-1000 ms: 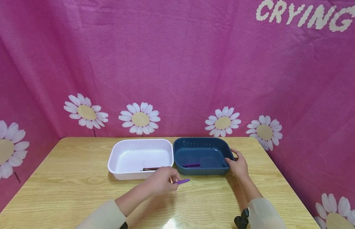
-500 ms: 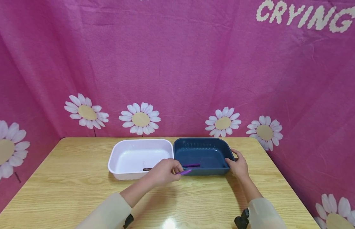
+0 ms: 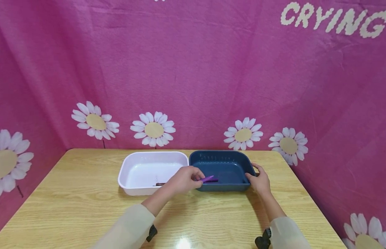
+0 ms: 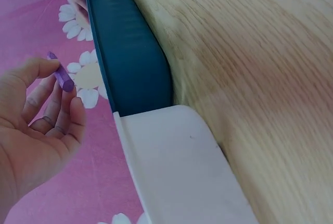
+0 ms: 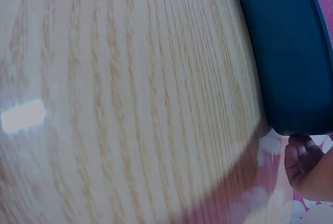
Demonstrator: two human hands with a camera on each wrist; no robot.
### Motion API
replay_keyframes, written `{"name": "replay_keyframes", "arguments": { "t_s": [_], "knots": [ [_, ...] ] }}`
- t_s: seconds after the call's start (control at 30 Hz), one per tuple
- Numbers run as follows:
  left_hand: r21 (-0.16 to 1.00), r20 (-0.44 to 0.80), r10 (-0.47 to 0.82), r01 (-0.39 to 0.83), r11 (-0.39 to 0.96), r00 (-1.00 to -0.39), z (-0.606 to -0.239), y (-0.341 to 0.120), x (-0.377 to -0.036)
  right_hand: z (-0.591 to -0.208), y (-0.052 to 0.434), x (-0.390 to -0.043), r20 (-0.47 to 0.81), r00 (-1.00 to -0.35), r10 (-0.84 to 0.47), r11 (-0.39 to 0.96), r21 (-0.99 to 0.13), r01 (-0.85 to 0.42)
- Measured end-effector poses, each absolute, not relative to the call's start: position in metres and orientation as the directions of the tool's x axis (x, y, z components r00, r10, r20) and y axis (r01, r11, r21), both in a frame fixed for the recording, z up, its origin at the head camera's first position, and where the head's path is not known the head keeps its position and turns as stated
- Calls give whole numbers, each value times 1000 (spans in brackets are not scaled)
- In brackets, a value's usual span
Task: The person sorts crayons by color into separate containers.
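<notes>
My left hand (image 3: 193, 178) pinches a short purple crayon (image 3: 207, 178) between thumb and fingers, just above the near left corner of the dark blue tray (image 3: 225, 157). In the left wrist view the crayon (image 4: 63, 77) sticks up from the fingertips beside the blue tray (image 4: 130, 52). A second purple crayon (image 3: 214, 181) lies inside that tray, close under the held one. My right hand (image 3: 259, 177) grips the blue tray's right rim, and its fingers (image 5: 307, 164) show at the tray's corner (image 5: 286, 41). A white tray (image 3: 140, 155) touches the blue one on its left and holds a brown crayon (image 3: 160, 184).
Both trays stand at the back middle of a light wooden table (image 3: 71, 204). Pink daisy-print cloth (image 3: 193, 76) hangs behind and along both sides. The white tray's outer wall (image 4: 177, 172) fills the lower left wrist view.
My left hand lifted the purple crayon off the table in front of the trays and carried it forward over the blue tray's near left corner. The right hand stayed on the rim.
</notes>
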State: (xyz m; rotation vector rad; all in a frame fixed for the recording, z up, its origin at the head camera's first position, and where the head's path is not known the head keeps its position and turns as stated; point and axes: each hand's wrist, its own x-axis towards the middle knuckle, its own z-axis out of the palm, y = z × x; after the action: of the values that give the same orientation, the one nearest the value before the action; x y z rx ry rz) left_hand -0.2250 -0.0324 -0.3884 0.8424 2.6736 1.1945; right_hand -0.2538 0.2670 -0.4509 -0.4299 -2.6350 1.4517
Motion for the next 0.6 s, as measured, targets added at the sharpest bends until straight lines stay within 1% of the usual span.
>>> {"name": "replay_keyframes", "arguments": {
  "t_s": [0.4, 0.6],
  "knots": [
    [773, 135, 441, 372, 513, -888, -402, -23, -242, -454, 267, -255, -53, -955, 293, 503, -841, 202],
    [786, 137, 428, 361, 502, -893, -403, -18, -248, -454, 268, -256, -49, -952, 301, 507, -837, 203]
  ]
}}
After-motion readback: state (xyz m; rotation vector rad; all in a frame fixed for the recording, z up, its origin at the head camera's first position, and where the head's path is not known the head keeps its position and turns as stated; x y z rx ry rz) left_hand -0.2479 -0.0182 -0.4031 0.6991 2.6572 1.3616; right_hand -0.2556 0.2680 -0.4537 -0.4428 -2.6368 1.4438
